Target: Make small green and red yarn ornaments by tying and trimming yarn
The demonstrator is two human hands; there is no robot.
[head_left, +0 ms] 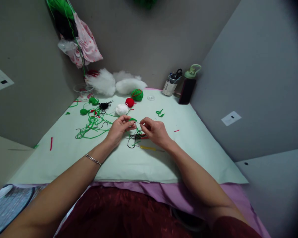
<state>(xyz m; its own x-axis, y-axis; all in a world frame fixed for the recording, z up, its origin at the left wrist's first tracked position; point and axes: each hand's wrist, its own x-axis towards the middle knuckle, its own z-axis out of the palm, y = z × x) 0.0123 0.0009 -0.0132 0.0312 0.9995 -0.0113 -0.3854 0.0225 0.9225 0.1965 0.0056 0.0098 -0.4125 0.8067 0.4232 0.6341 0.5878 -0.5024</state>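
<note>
cloth point(198, 145) lies beneath green yarnwork point(132, 119) between left fingers point(125, 118).

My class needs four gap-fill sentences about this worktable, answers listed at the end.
1. The left hand holds a small ____ piece.
2. The bracelet is on the ____ forearm.
3. The red ball lies between a green ball and a ____ ball.
4. The tool nearest the table's front edge has a ____ handle.

Missing words: green; left; white; yellow.

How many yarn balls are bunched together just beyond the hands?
3: the white ball nearest the left hand, the red ball behind it, and the green ball farthest back, by the white stuffing. None appears hidden in that bunch.
</note>
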